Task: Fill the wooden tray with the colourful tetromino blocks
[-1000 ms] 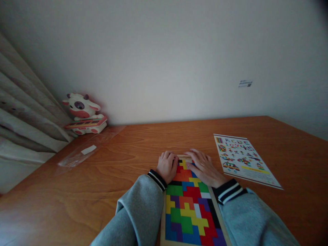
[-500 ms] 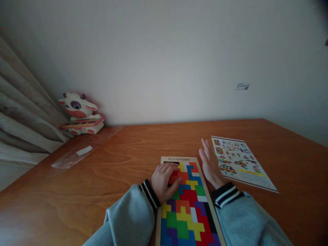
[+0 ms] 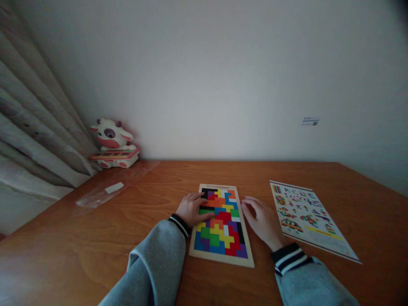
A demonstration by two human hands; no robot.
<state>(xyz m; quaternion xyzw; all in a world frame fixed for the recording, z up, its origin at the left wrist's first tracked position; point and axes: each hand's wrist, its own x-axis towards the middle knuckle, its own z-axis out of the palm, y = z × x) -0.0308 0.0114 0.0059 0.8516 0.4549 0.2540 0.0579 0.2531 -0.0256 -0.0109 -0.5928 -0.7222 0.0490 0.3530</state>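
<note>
A wooden puzzle board (image 3: 221, 260) lies on the table, filled with coloured block pieces in red, blue, green, yellow, orange, purple, black and white. My left hand (image 3: 193, 209) rests on the board's upper left edge, fingers and thumb apart over the pieces, holding nothing. Just right of the board is my right hand (image 3: 263, 221), its thumb and fingers curved with a gap between them and nothing inside. Its fingertips are close to the board's right edge.
A printed sheet (image 3: 309, 216) with coloured shapes lies to the right on the wooden table (image 3: 111, 250). At the back left sit a cow toy (image 3: 113, 144) with a keyboard and a clear plastic bag (image 3: 95, 199). A curtain (image 3: 38, 123) hangs at the left.
The board now shows whole, with its near edge in view. My left hand has shifted to the board's left edge, uncovering pieces. My right hand has lowered and its fingers have curved.
</note>
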